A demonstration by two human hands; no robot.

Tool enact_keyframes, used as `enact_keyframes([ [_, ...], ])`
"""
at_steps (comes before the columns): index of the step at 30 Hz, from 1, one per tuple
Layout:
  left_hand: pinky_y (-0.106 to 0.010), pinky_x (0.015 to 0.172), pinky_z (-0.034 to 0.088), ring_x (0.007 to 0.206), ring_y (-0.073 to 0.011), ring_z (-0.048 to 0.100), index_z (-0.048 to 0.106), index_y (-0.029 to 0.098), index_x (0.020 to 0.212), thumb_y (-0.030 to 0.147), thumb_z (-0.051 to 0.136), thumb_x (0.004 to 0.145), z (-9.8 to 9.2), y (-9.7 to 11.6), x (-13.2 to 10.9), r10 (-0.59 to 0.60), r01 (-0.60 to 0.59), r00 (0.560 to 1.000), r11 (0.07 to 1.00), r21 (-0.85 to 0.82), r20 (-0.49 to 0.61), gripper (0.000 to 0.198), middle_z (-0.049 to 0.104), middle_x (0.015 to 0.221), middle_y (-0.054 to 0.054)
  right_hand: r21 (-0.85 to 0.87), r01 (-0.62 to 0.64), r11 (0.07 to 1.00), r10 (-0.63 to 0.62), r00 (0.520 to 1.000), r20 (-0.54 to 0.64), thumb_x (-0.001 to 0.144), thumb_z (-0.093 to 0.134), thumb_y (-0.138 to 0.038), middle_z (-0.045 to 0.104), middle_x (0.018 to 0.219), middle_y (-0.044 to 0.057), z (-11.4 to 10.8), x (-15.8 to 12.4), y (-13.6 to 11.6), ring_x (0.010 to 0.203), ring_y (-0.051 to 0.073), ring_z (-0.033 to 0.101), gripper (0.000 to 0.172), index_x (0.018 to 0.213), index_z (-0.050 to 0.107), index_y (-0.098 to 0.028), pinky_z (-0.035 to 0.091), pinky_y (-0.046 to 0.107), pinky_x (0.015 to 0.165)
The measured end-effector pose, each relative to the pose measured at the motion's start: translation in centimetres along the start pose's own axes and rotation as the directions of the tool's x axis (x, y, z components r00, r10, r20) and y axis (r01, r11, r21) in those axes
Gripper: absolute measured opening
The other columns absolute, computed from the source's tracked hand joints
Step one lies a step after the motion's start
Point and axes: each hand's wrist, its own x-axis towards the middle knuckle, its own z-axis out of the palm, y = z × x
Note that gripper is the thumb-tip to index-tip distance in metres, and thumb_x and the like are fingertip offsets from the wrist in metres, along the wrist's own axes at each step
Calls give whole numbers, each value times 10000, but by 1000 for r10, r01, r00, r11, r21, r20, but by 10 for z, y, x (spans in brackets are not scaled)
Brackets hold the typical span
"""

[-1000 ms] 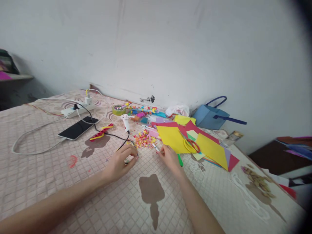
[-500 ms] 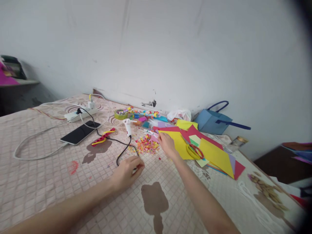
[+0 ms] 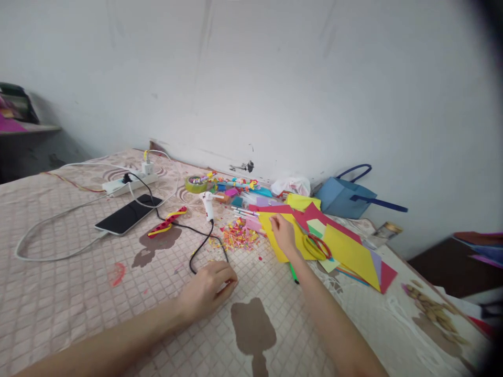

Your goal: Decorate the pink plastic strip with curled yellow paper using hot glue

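Note:
My left hand (image 3: pixel 212 287) rests on the tablecloth (image 3: pixel 70 293), fingers curled with the thumb against them; whether something small is between them is hidden. My right hand (image 3: pixel 283 233) is over a yellow sheet (image 3: pixel 274 246), its fingers bent together, and anything in them is too small to make out. Left of it lie white sticks (image 3: pixel 243 212) and a pile of colourful paper scraps (image 3: pixel 239 235). A white glue gun (image 3: pixel 207 207) stands behind my left hand, its black cord running close to that hand. Red-handled scissors (image 3: pixel 320 246) lie on the papers to the right.
At the left are a phone (image 3: pixel 128 215), a power strip (image 3: pixel 126 183) with cables, and a red-yellow strip (image 3: pixel 167 222). Green tape (image 3: pixel 195 184) sits near the wall. A blue bag (image 3: pixel 343 196) and dried pods (image 3: pixel 434 314) are at the right.
My right hand has moved right, off the white sticks and onto the yellow sheet. A green object now shows below the sheet's edge. My left hand has hardly moved.

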Motion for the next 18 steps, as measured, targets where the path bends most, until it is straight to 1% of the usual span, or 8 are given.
enact_keyframes([
  [2, -268, 707, 412, 757, -151, 530, 545, 173, 813, 189, 388, 886, 1, 0, 1, -2, 2, 1000, 1000, -9, 7, 175, 582, 784, -38, -10, -72, 997, 71, 995, -65, 891, 345, -375, 609, 643, 33, -24, -23, 23, 571, 157, 537, 322, 786, 566, -166, 362, 258, 567],
  [4, -269, 720, 410, 778, -153, 532, 549, 174, 827, 194, 384, 891, 2, 2, 4, -14, 14, 1000, 1000, -12, 0, 178, 587, 806, -42, -15, -128, 992, 126, 987, -96, 888, 318, -403, 586, 589, 33, -43, -39, 45, 528, 160, 517, 362, 753, 551, -162, 351, 261, 538],
  [6, -268, 718, 408, 778, -153, 533, 552, 173, 828, 194, 384, 892, 5, 4, 11, -23, 23, 1000, 1000, -1, 12, 181, 592, 811, -43, -13, -154, 988, 153, 985, -84, 875, 334, -398, 587, 577, 31, -56, -47, 61, 518, 159, 518, 343, 740, 547, -165, 351, 257, 523],
  [8, -269, 706, 405, 760, -153, 533, 557, 172, 816, 196, 390, 890, 7, 8, 19, 0, -2, 999, 1000, 24, 49, 184, 592, 796, -41, -7, -147, 989, 146, 989, -36, 850, 386, -374, 601, 596, 29, -60, -50, 68, 537, 157, 535, 285, 734, 550, -172, 363, 253, 530],
  [11, -277, 709, 399, 754, -154, 531, 560, 169, 811, 200, 391, 891, 9, 11, 28, 52, -56, 995, 997, 51, 85, 190, 593, 785, -39, 12, -85, 996, 83, 993, 82, 804, 487, -333, 617, 648, 19, -57, -51, 61, 607, 161, 567, 170, 759, 558, -186, 393, 254, 575],
  [14, -280, 714, 396, 762, -153, 531, 555, 165, 820, 191, 388, 894, 10, 11, 29, 40, -43, 998, 997, 57, 54, 185, 598, 798, -42, 52, 5, 999, -17, 977, 215, 775, 548, -279, 609, 713, 6, -50, -56, 42, 673, 153, 572, 95, 825, 561, -200, 420, 251, 626],
  [16, -279, 712, 394, 766, -153, 532, 554, 162, 821, 190, 390, 895, 10, 9, 25, 26, -29, 999, 998, 63, 37, 182, 600, 803, -44, 84, 59, 995, -81, 957, 280, 748, 585, -243, 595, 758, 5, -47, -61, 31, 735, 156, 566, 116, 856, 560, -209, 429, 257, 681],
  [18, -281, 713, 393, 765, -152, 534, 556, 160, 816, 192, 391, 896, 10, 9, 20, 32, -36, 999, 996, 80, 42, 187, 600, 794, -45, 92, 103, 990, -128, 940, 318, 705, 632, -223, 586, 833, 25, -46, -65, 24, 844, 187, 547, 202, 893, 560, -213, 423, 294, 761],
])
